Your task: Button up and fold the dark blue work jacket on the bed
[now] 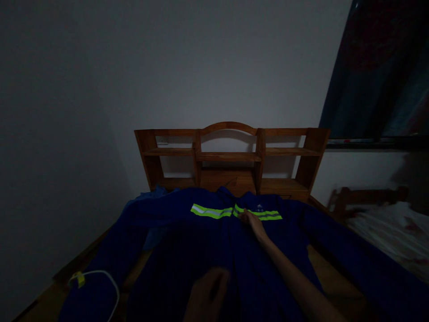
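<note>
A dark blue work jacket (201,241) lies spread front up, collar toward the shelf and sleeves out to both sides. Bright yellow-green reflective bands (211,212) cross its chest on either side of the front opening. My right hand (248,218) is at the right-hand band beside that opening, fingers closed on the jacket's front. Lower down, my left hand (208,290) is over the jacket's lower front, dim and blurred, with its fingers curled in. Whatever lies between those fingers is hidden in shadow.
Behind the jacket stands a wooden shelf unit (228,156) against a pale wall. Lighter blue cloth (154,239) shows under the left sleeve. A white cable (112,281) with a yellow tag loops at lower left. Pale bedding (395,232) lies at right, below a dark curtain (378,80).
</note>
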### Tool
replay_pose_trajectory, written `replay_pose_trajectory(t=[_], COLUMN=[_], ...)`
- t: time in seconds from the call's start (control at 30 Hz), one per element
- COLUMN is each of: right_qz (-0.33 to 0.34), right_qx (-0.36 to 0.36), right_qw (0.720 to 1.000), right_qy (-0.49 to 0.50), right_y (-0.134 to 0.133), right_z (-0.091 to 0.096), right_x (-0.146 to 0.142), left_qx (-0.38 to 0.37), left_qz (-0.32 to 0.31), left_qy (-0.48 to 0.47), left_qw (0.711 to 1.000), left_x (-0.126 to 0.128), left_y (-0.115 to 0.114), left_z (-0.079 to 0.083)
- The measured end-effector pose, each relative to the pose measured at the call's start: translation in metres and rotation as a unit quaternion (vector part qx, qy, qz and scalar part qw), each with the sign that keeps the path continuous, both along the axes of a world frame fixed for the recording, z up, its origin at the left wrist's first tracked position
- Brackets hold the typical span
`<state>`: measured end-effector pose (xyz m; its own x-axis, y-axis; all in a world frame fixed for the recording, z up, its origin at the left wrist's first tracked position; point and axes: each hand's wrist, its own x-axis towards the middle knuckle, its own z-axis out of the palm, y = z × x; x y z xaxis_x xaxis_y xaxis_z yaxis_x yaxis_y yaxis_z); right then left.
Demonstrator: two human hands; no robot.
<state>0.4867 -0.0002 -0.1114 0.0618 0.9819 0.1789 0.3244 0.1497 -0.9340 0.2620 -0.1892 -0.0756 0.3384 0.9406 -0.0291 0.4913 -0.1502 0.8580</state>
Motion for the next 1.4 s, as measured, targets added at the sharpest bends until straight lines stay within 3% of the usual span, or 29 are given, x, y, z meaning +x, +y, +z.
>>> replay_pose_trajectory(t=[0.07, 0.1, 0.2, 0.27, 0.37, 0.6, 0.77, 0.83, 0.9, 1.0, 1.1, 1.2, 1.3, 1.4], right_qz=[0.013, 0.018, 0.017, 0.012, 0.006, -0.020, -0.021, -0.022, -0.020, -0.019, -0.025, -0.023, -0.029, -0.043], right_qx=[0.039, 0.060, 0.100, 0.089, 0.062, 0.025, 0.021, 0.024, 0.034, 0.041, 0.033, 0.031, 0.042, 0.111], right_qw=[0.998, 0.992, 0.939, 0.902, 0.882, 0.872, 0.878, 0.880, 0.881, 0.884, 0.885, 0.885, 0.885, 0.885], right_qy=[-0.058, -0.113, -0.329, -0.421, -0.466, -0.488, -0.477, -0.475, -0.471, -0.466, -0.464, -0.465, -0.463, -0.450], right_y=[-0.007, -0.009, -0.011, -0.008, 0.001, 0.013, 0.015, 0.017, 0.017, 0.016, 0.016, 0.016, 0.013, 0.003], right_z=[-0.002, -0.004, -0.007, -0.009, -0.011, -0.012, -0.014, -0.016, -0.016, -0.015, -0.015, -0.016, -0.012, 0.003], right_x=[0.007, 0.012, 0.036, 0.056, 0.081, 0.096, 0.097, 0.098, 0.099, 0.098, 0.097, 0.099, 0.098, 0.086], left_qx=[0.152, 0.187, 0.200, 0.190, 0.169, 0.127, 0.260, 0.261, 0.215, 0.148, 0.052, -0.050, -0.045, -0.008], left_qz=[0.015, 0.005, -0.031, -0.037, -0.034, -0.080, -0.077, -0.052, -0.020, 0.004, 0.014, 0.003, -0.039, -0.095], left_qy=[0.048, 0.083, 0.190, 0.234, 0.271, 0.322, 0.291, 0.293, 0.315, 0.279, 0.138, 0.014, -0.022, 0.011], left_qw=[0.987, 0.979, 0.961, 0.953, 0.947, 0.935, 0.917, 0.918, 0.924, 0.949, 0.989, 0.999, 0.998, 0.995], left_x=[0.014, 0.021, 0.040, 0.046, 0.047, 0.025, 0.028, 0.036, 0.041, 0.035, 0.016, 0.000, -0.004, 0.004], left_y=[0.055, 0.081, 0.141, 0.162, 0.176, 0.176, 0.118, 0.092, 0.079, 0.088, 0.112, 0.124, 0.121, 0.126], left_z=[0.000, -0.002, -0.013, -0.020, -0.025, -0.010, -0.006, -0.011, -0.017, -0.024, -0.029, -0.036, -0.038, -0.028])
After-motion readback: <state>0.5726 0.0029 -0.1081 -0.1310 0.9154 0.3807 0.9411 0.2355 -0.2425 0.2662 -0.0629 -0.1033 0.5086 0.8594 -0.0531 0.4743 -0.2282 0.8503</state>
